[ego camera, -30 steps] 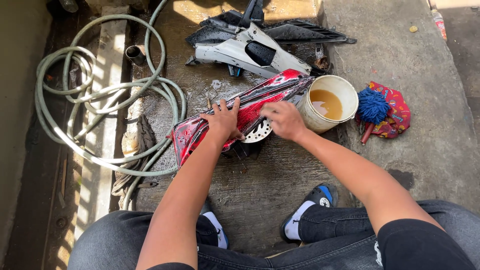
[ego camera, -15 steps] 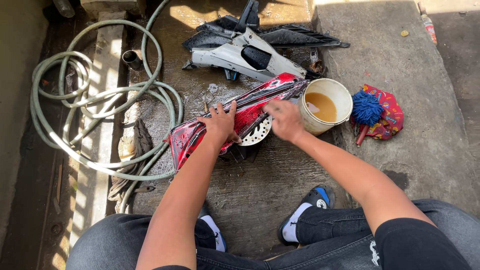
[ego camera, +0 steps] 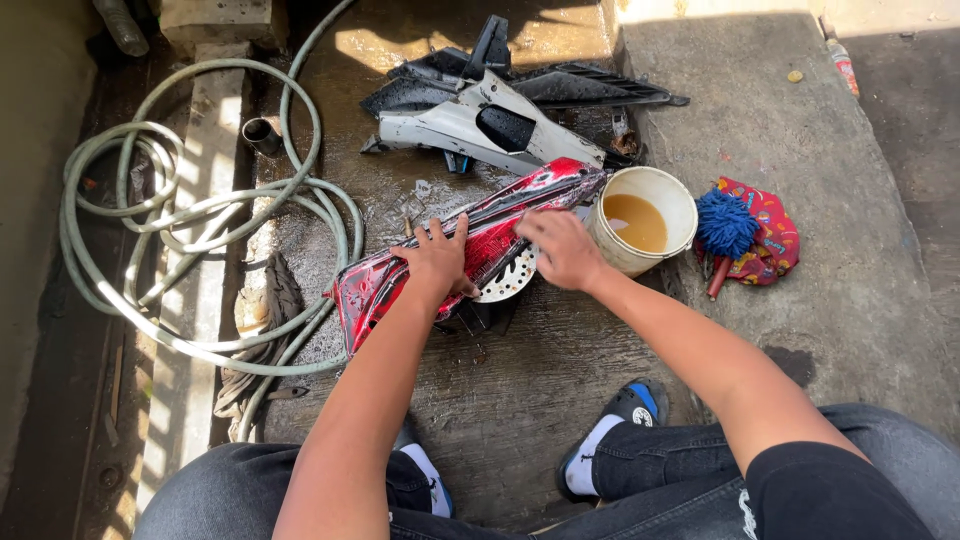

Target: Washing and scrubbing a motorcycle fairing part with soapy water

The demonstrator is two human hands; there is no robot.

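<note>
The red motorcycle fairing panel (ego camera: 470, 245) lies slantwise on the wet concrete floor (ego camera: 520, 400), its upper end almost at the cream bucket (ego camera: 645, 220) of brownish water, its lower end near the coiled green hose (ego camera: 200, 230). The left hand (ego camera: 437, 262) presses flat on the panel's middle with fingers spread, steadying rather than gripping it. The right hand (ego camera: 562, 250) rests on the upper part, fingers curled down against the surface; whether it has a cloth or sponge under it cannot be told. Compared with half a second ago, the right hand has slid a little along the panel towards the bucket while the left has barely moved, which reads as a rubbing stroke in a wash under way. A perforated brake disc (ego camera: 508, 280) peeks from beneath the panel. Beyond lie white and black fairing pieces (ego camera: 480, 125); a blue mop head (ego camera: 725, 225) sits on a red patterned cloth (ego camera: 770, 245).
</note>
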